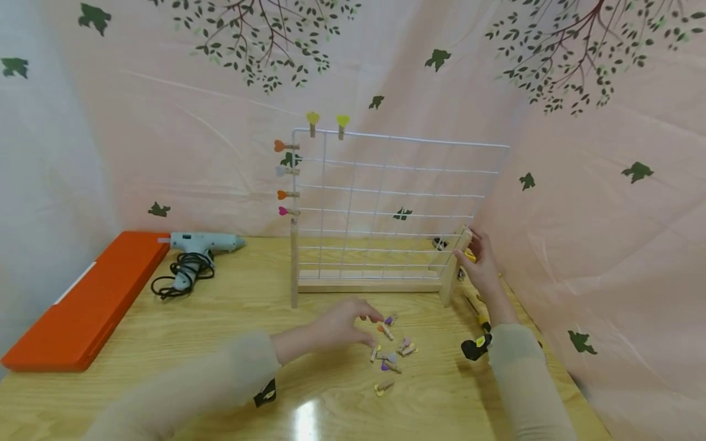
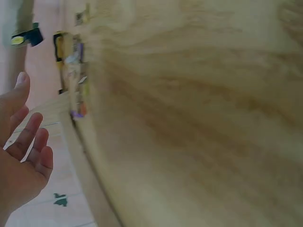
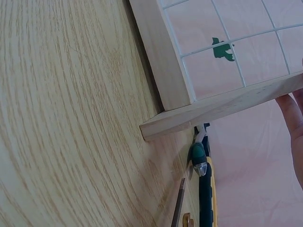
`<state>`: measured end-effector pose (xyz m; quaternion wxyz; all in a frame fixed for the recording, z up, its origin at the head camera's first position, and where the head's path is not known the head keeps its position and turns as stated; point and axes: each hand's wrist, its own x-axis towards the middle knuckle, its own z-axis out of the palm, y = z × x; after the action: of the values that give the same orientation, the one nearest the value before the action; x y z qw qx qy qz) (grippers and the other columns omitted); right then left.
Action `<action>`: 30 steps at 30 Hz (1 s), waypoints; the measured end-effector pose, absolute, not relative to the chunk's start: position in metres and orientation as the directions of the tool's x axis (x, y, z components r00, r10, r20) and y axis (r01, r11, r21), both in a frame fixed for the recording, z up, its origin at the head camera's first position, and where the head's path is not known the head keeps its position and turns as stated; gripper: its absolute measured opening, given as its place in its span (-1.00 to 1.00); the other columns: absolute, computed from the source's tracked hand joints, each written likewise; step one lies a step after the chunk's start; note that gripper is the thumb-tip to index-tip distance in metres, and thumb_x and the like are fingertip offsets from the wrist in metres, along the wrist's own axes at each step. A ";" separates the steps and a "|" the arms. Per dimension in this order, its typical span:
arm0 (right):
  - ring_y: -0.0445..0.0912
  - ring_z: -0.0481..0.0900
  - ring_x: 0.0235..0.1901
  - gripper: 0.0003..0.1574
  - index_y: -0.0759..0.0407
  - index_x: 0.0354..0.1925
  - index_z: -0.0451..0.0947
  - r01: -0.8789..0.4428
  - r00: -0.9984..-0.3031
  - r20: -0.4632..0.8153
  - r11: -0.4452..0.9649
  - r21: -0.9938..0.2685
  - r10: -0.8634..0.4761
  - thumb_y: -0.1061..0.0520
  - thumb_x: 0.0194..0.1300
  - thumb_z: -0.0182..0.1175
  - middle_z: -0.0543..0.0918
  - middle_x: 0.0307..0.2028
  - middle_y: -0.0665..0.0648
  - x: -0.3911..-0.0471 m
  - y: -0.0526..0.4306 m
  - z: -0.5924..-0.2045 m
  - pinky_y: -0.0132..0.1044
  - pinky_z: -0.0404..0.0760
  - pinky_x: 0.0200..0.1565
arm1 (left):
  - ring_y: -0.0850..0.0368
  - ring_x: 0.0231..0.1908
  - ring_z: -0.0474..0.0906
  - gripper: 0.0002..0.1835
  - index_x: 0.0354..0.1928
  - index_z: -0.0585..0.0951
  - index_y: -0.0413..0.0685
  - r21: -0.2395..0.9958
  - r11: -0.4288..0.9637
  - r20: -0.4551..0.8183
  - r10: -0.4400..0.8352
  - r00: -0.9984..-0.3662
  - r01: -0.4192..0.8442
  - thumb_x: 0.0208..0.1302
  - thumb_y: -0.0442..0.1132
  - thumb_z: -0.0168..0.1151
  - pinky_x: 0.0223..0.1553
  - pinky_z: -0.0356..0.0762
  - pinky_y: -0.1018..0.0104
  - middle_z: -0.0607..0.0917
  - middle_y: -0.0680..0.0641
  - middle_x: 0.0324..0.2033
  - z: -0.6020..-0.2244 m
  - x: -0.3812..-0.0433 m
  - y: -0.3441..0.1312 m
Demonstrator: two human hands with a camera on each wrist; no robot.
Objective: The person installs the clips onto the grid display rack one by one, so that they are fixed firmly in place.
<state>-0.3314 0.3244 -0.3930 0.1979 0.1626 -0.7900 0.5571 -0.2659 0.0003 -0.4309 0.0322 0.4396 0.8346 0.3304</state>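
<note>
A white wire grid in a wooden stand [image 1: 369,286] stands on the table. My right hand [image 1: 485,269] grips the stand's right wooden post [image 1: 449,285], thumb in front; its fingers [image 3: 293,116] touch the post's edge in the right wrist view. In the head view, my left hand [image 1: 339,324] hovers beside a loose group of small heart-topped clothespins [image 1: 391,366], fingers loosely bent and holding nothing. Two yellow-heart clothespins [image 1: 342,125] are clipped on the grid's top wire. Several others, among them an orange-heart clothespin [image 1: 281,146], are clipped down its left side.
At the left lie a flat orange case [image 1: 83,306] and a pale blue glue gun [image 1: 190,245] with its black cord wound round it. A yellow-and-black screwdriver [image 1: 483,321] and other hand tools lie right of the stand. A leaf-patterned curtain [image 1: 595,245] hangs behind.
</note>
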 end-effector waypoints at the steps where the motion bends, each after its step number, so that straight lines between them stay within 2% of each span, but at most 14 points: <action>1: 0.10 0.27 0.12 -0.27 0.19 0.28 -0.03 -0.478 -0.868 0.495 0.325 -0.816 -0.036 0.39 0.22 0.02 0.21 0.16 0.45 -0.331 0.324 -0.392 -0.58 0.48 -0.21 | 0.16 -0.20 0.50 -0.50 -0.04 0.57 -0.03 0.573 0.393 0.226 0.767 -0.600 0.719 -0.10 -0.06 0.37 -0.16 0.46 0.39 0.63 0.02 -0.19 -0.437 -0.266 0.003; 5: 0.00 0.31 0.10 -0.27 0.19 0.28 -0.02 -0.479 -0.866 0.499 0.335 -0.811 -0.028 0.39 0.22 0.02 0.24 0.15 0.41 -0.331 0.325 -0.391 -0.58 0.47 -0.19 | 0.25 -0.37 0.46 -0.53 -0.12 0.60 -0.03 0.563 0.393 0.173 0.804 -0.569 0.727 -0.14 -0.04 0.38 -0.37 0.41 0.57 0.59 0.04 -0.33 -0.455 -0.266 0.011; 8: -0.08 0.34 0.08 -0.28 0.20 0.27 0.00 -0.479 -0.864 0.503 0.342 -0.809 -0.019 0.38 0.21 0.03 0.35 0.11 0.20 -0.330 0.326 -0.391 -0.57 0.46 -0.18 | 0.27 -0.46 0.41 -0.52 -0.16 0.60 -0.06 0.570 0.394 0.135 0.821 -0.554 0.721 -0.19 -0.02 0.41 -0.48 0.37 0.62 0.53 0.05 -0.43 -0.463 -0.265 0.018; 12: -0.10 0.33 0.09 -0.28 0.21 0.27 0.00 -0.483 -0.862 0.506 0.335 -0.809 -0.022 0.39 0.20 0.04 0.36 0.08 -0.05 -0.330 0.326 -0.390 -0.57 0.46 -0.18 | 0.33 -0.47 0.36 -0.52 -0.26 0.60 -0.02 0.506 0.424 0.127 0.825 -0.551 0.751 -0.25 0.08 0.41 -0.46 0.32 0.65 0.48 0.11 -0.49 -0.469 -0.265 0.024; 17: -0.08 0.27 0.15 -0.25 0.15 0.29 -0.03 -0.455 -0.880 0.474 0.340 -0.823 -0.033 0.32 0.22 0.06 0.26 0.20 0.19 -0.332 0.328 -0.392 -0.60 0.45 -0.17 | 0.38 -0.54 0.27 -0.67 -0.45 0.54 0.01 0.477 0.445 0.118 0.822 -0.557 0.758 -0.20 0.01 0.42 -0.50 0.28 0.63 0.44 0.13 -0.59 -0.469 -0.266 0.025; 20: -0.09 0.25 0.17 -0.24 0.11 0.31 -0.04 -0.429 -0.893 0.449 0.347 -0.834 -0.026 0.26 0.23 0.07 0.21 0.23 0.21 -0.335 0.332 -0.397 -0.60 0.45 -0.16 | 0.40 -0.56 0.27 -0.72 -0.50 0.52 -0.02 0.514 0.441 0.102 0.820 -0.563 0.736 -0.20 -0.10 0.44 -0.51 0.31 0.64 0.47 0.12 -0.61 -0.468 -0.266 0.023; 24: -0.10 0.26 0.16 -0.22 0.10 0.32 -0.05 -0.432 -0.891 0.454 0.358 -0.827 -0.028 0.22 0.23 0.08 0.22 0.24 0.19 -0.341 0.338 -0.405 -0.58 0.46 -0.16 | 0.41 -0.57 0.31 -0.74 -0.52 0.51 -0.04 0.580 0.449 0.079 0.799 -0.596 0.680 -0.20 -0.16 0.43 -0.49 0.37 0.62 0.49 0.13 -0.61 -0.469 -0.267 0.020; 27: -0.09 0.25 0.17 -0.22 0.04 0.32 -0.04 -0.430 -0.892 0.451 0.359 -0.829 -0.028 0.20 0.23 0.08 0.21 0.24 0.23 -0.342 0.338 -0.406 -0.60 0.45 -0.16 | 0.40 -0.56 0.34 -0.79 -0.49 0.51 -0.04 0.630 0.457 0.071 0.771 -0.633 0.628 -0.10 -0.22 0.39 -0.50 0.40 0.60 0.47 0.16 -0.60 -0.466 -0.269 0.017; 30: -0.08 0.24 0.17 -0.23 0.05 0.31 -0.04 -0.420 -0.899 0.438 0.346 -0.839 -0.027 0.23 0.24 0.07 0.20 0.23 0.26 -0.336 0.333 -0.400 -0.61 0.45 -0.17 | 0.40 -0.57 0.38 -0.87 -0.44 0.52 -0.07 0.663 0.428 0.116 0.752 -0.649 0.614 0.00 -0.29 0.31 -0.52 0.42 0.58 0.51 0.14 -0.57 -0.451 -0.271 0.013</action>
<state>-0.3360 0.3330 -0.3995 0.1770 0.1393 -0.8009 0.5548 -0.2709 0.0133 -0.4508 0.0994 0.4073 0.8390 0.3469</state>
